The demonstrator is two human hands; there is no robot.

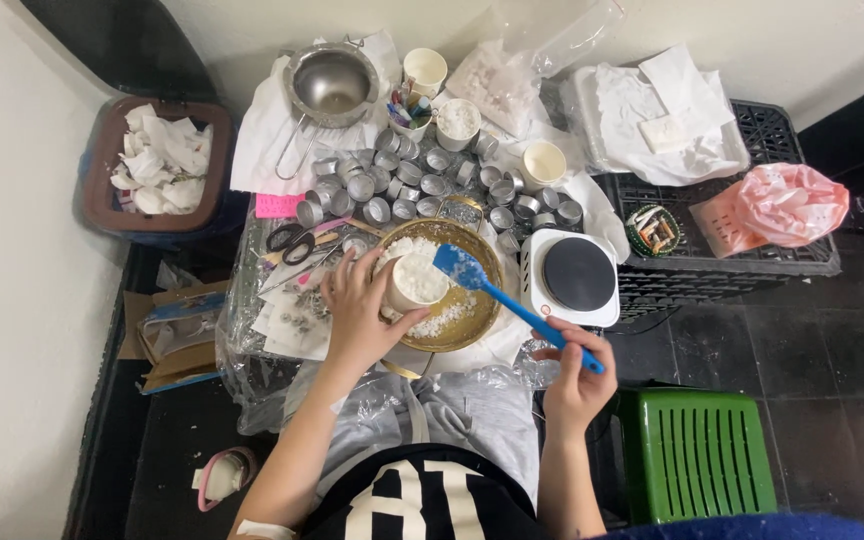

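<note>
My left hand grips a small white paper cup heaped with white flakes, holding it over a gold bowl that holds more white flakes. My right hand holds the handle of a blue spatula, whose blade sits just right of the cup's rim, above the bowl.
Several small metal tins crowd behind the bowl. A white hot plate with a black disc stands at the right, a steel pot at the back, scissors at the left. A bin of paper and a green stool flank me.
</note>
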